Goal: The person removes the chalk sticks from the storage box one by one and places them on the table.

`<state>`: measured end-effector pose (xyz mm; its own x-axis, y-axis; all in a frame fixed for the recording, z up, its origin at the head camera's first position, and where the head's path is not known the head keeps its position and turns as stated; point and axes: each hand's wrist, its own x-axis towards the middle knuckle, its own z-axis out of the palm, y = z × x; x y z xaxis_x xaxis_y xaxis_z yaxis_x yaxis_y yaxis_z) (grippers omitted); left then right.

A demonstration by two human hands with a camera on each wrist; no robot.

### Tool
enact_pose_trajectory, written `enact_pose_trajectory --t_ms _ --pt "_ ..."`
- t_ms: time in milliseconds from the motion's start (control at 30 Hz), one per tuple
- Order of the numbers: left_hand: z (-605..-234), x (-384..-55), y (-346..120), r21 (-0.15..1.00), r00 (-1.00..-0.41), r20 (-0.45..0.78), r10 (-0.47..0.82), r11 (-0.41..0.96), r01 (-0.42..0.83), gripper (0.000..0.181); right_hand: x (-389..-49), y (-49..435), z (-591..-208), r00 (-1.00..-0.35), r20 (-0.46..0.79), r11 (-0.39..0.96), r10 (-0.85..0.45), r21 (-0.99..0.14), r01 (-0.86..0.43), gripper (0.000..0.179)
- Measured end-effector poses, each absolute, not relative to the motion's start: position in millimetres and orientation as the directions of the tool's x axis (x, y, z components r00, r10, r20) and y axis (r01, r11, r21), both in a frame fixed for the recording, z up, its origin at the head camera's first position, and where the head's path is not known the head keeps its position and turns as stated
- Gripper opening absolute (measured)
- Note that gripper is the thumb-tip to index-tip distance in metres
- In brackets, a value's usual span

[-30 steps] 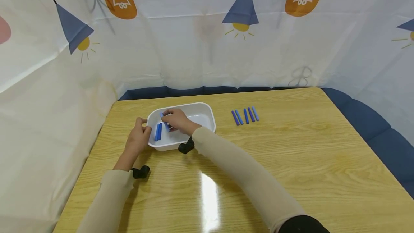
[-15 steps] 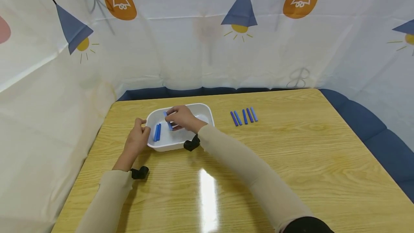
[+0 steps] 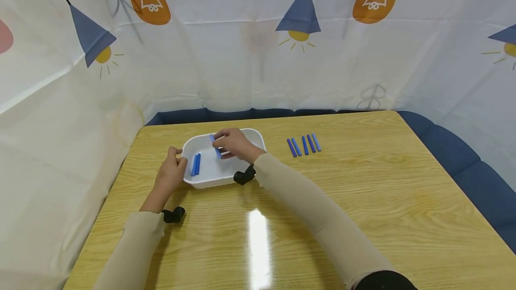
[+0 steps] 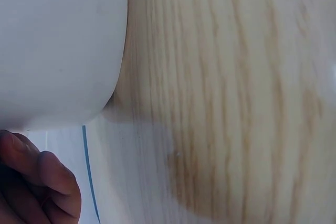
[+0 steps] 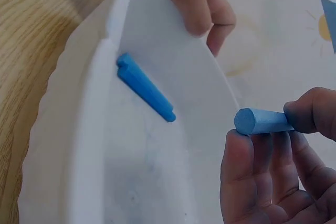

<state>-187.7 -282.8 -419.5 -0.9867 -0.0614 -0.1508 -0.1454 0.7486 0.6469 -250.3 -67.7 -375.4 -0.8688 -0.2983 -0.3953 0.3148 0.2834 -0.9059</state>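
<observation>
My right hand [image 3: 236,143] is over the white plastic tray [image 3: 211,184] and pinches a light blue chalk stick [image 5: 262,121] between thumb and fingertips; its flat end faces the right wrist camera. At the tray's left end, my left hand [image 3: 171,172] grips the rim, with a finger inside the wall and others outside. Darker blue chalk sticks [image 5: 146,90], two side by side, lie on the tray floor near that end. In the left wrist view, curled fingers [image 4: 55,174] show beside the tray's outer wall.
Right of the tray, several blue and violet-blue chalk sticks [image 3: 305,145] lie in a row on the wooden table [image 3: 363,182]. Dark blue padded seating [image 3: 455,160] borders the table. A printed white curtain [image 3: 225,66] hangs behind and to the left.
My right hand, pinching the light blue chalk stick, has moved right and slightly up, away from the two sticks in the tray. My left hand stays on the rim.
</observation>
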Motion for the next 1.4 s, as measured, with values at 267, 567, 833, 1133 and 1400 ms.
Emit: enact_pose_trajectory --t_ms 267,567,833,1133,1400 --pt "-417.9 -187.0 -282.3 0.644 -0.983 -0.175 -0.061 0.748 -0.161 0.053 -247.3 -62.1 -366.2 -0.868 -0.411 0.261 -0.28 -0.902 0.343 0.036" --pt "-416.1 -187.2 -281.6 0.646 -0.984 -0.169 -0.055 0.748 -0.153 0.053 -248.3 -54.2 -362.0 -0.882 -0.389 0.261 -0.267 -0.91 0.322 0.033" --pt "-416.6 -186.5 -280.7 0.647 -0.979 -0.192 -0.071 0.741 -0.18 0.053 -246.7 -45.2 -359.8 -0.882 -0.386 0.239 -0.272 -0.914 0.326 0.034" --pt "-417.5 -186.4 -280.7 0.651 -0.981 -0.183 -0.064 0.74 -0.17 0.053 -250.4 -27.9 -358.2 -0.892 -0.369 0.241 -0.26 -0.92 0.31 0.038" --pt "-419.6 -186.1 -281.4 0.654 -0.982 -0.176 -0.065 0.738 -0.166 0.052 -254.0 -7.1 -358.4 -0.914 -0.336 0.215 -0.228 -0.933 0.289 0.038"
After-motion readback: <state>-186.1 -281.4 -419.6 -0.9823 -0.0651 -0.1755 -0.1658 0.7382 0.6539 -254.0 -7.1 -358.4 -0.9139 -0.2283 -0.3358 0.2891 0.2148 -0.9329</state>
